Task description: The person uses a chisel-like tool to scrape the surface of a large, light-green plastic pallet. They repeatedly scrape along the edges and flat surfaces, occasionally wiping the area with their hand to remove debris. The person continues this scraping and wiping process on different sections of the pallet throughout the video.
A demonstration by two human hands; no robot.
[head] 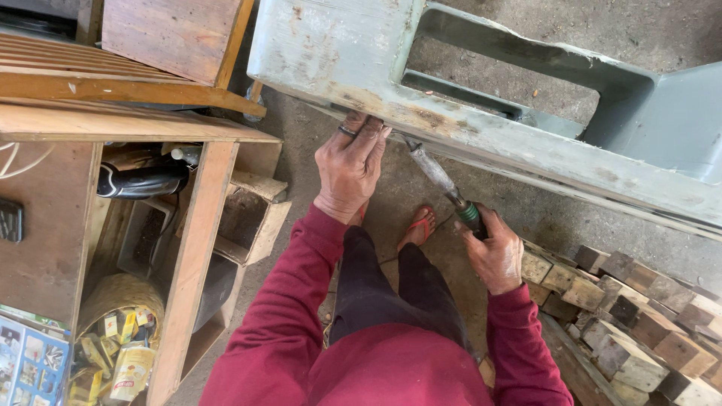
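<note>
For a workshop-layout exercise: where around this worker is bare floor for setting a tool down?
Bare concrete floor lies between the wooden bench and the grey-green metal frame, and inside the frame's opening. The stacked wood blocks crowd the right.

Bare concrete floor (pixel 391 195) — wooden shelf unit (pixel 192 248) at left, stacked wood blocks (pixel 639 316) at right.

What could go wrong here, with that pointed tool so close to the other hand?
The tool in the right hand points at the frame's edge right beside the left hand; a slip might jab its fingers. The foot below wears only an open sandal, so a dropped tool might hit it.
</note>
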